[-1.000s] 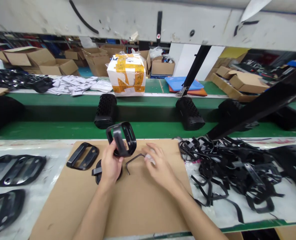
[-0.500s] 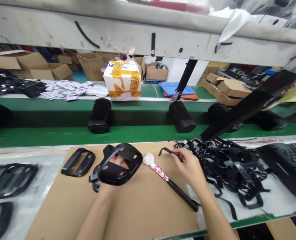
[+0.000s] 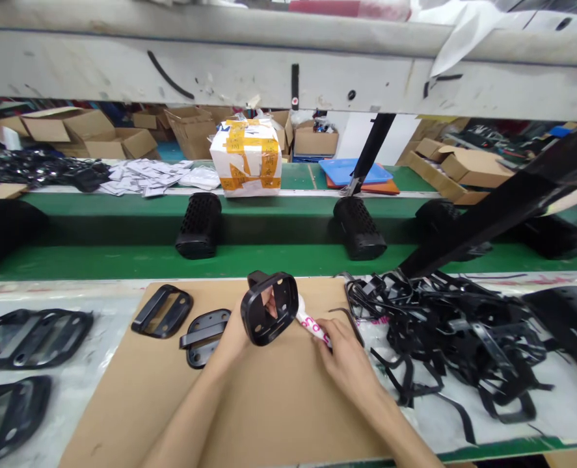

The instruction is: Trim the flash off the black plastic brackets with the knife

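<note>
Left hand [image 3: 263, 309]: mine, closed on one black frame [image 3: 278, 305], held up above the cardboard sheet [image 3: 278, 403]. Right hand [image 3: 339, 351]: mine, gripping the white-and-pink wrapped tool [image 3: 312, 324]. Bent rod [image 3: 350, 318]: one, just beside my right hand. Two more frames [image 3: 162, 312]: lying on the sheet, left of the held one. Black straps [image 3: 464, 338]: a heap, right of the sheet.

No word reads whole: rounded pink letters, an O among them, run along the white-wrapped handle [image 3: 312, 327], partly covered pink lettering [image 3: 380, 320] marks the white sheet [image 3: 427, 416], and blurred characters stand on the white box's [image 3: 259, 155] yellow tape [image 3: 238, 144].
</note>
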### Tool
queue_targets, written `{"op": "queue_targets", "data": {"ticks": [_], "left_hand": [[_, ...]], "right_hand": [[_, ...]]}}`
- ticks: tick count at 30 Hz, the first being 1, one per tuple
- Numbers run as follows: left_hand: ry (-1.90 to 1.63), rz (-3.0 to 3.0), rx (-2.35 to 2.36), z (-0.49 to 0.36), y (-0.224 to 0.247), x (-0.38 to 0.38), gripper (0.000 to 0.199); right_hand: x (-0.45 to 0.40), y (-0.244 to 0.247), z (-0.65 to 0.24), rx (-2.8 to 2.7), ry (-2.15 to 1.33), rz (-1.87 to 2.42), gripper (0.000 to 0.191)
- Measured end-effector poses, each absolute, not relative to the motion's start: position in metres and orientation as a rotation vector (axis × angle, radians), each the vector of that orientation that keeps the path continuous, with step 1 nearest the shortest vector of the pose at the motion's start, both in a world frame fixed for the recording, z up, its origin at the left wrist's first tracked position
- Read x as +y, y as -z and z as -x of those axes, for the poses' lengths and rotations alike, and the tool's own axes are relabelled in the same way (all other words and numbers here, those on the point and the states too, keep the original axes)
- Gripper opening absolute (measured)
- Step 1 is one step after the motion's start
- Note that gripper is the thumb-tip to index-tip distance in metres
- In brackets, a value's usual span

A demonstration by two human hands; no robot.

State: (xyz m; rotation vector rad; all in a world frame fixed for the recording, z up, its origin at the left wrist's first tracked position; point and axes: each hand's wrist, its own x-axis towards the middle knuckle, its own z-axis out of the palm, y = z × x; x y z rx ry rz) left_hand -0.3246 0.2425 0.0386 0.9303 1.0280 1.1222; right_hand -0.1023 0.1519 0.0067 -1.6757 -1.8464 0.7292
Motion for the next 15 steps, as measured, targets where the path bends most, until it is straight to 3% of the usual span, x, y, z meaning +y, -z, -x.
{"op": "queue_targets", "data": {"ticks": [6,9,11,15], "left_hand": [[-1.052,-1.143,1.244,0.326,-0.018,0.239,0.055],[-0.978,-1.516,1.358,0.325,-0.005,0.233,0.047],[-0.984,-1.847,1.358,0.325,0.002,0.230,0.037],[-0.925,-2.258,1.420,0.326,0.014,0.230,0.042]], "right_hand": [[0.180,-0.014,0.089,-1.558,-0.745,1.568,0.038],[0.180,-0.020,0.089,-1.396,-0.763,1.540,0.043],[0.175,-0.026,0.091,-1.217,-0.918,1.438,0.047],[0.168,-0.036,0.098,-0.846,-1.286,1.192,0.053]]}}
